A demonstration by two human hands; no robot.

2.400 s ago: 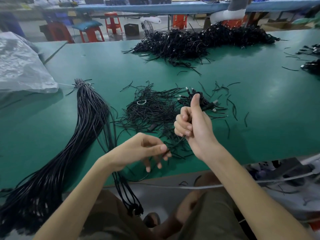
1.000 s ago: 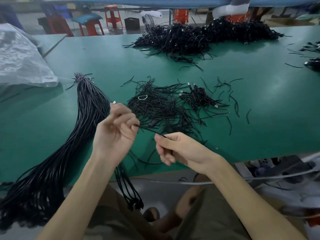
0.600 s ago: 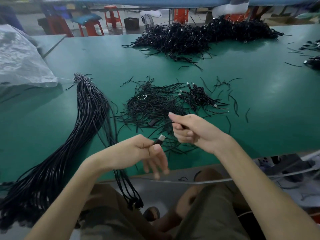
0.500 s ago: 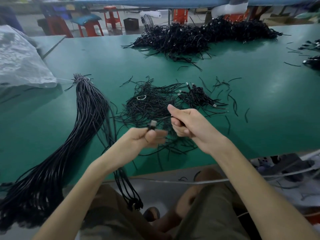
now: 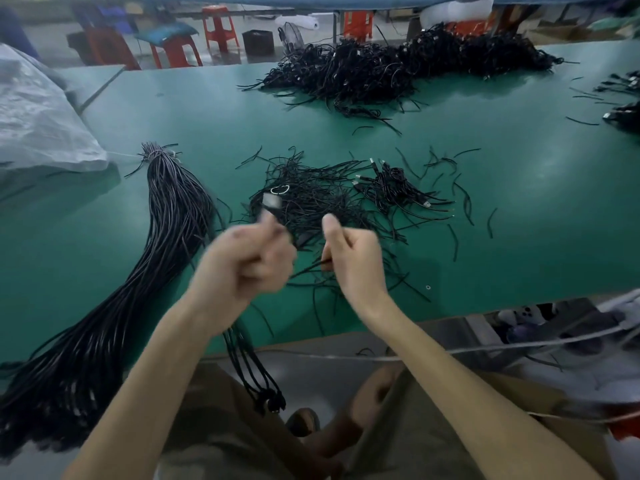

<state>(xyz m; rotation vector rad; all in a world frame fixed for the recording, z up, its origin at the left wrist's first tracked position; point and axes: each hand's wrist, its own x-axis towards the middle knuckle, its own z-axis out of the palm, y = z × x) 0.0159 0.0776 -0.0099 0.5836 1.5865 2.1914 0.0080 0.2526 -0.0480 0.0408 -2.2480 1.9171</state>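
Around the hands the green worktop (image 5: 519, 209) carries three main lots of black wire. One loose tangle (image 5: 322, 199) lies at twelve o'clock, just behind the knuckles. One long tied bundle (image 5: 173, 220) runs from ten o'clock down to eight. One big heap (image 5: 398, 67) sits far off at one o'clock. A grey sack (image 5: 38, 123) lies at ten, and three red stools (image 5: 218, 26) stand beyond the far edge.

The left hand (image 5: 249, 261) is blurred. Its grip is curled round one cable (image 5: 304, 270), and the cable's single metal connector (image 5: 272, 200) sticks up above the thumb. The right hand (image 5: 349, 261) has its grip curled on the same cable, thumb raised. Both hands hover over the tangle's near fringe.

The near edge passes under the wrists, and a few strands (image 5: 256, 375) hang over it at seven o'clock. Bare green lies open at three o'clock, and also between the tangle and the heap.
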